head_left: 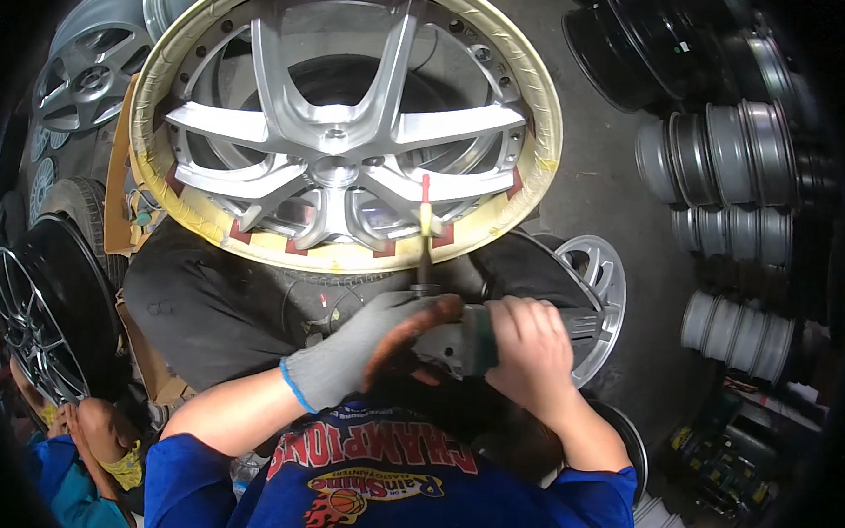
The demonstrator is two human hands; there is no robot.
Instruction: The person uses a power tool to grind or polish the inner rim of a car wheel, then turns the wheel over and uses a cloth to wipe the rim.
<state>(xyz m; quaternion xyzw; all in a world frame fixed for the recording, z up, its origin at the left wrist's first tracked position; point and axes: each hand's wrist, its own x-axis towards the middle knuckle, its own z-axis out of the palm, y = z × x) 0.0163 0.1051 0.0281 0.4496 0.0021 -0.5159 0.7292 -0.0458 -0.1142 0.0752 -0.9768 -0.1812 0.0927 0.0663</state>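
Note:
My right hand point(534, 352), bare, is closed around the green-and-grey body of a grinder point(478, 342), whose vented rear end sticks out to the right. In a grey knit glove with a blue cuff, my left hand point(350, 350) grips the tool's front end. Along that hand runs an orange-brown curved edge point(409, 340); whether it is glove or disc I cannot tell. From the front end a slim dark shaft with a yellow and red tip point(426, 194) reaches over a silver alloy wheel point(269, 68). Yellowish masking covers the wheel's outer lip.
More wheels point(89, 80) stand at the left, beside a black-barrelled one point(54, 298) and a cardboard box point(118, 174). Stacked rims point(719, 153) line the right side. Another silver wheel point(613, 280) leans by my right leg. Another person's hands point(68, 424) show at lower left.

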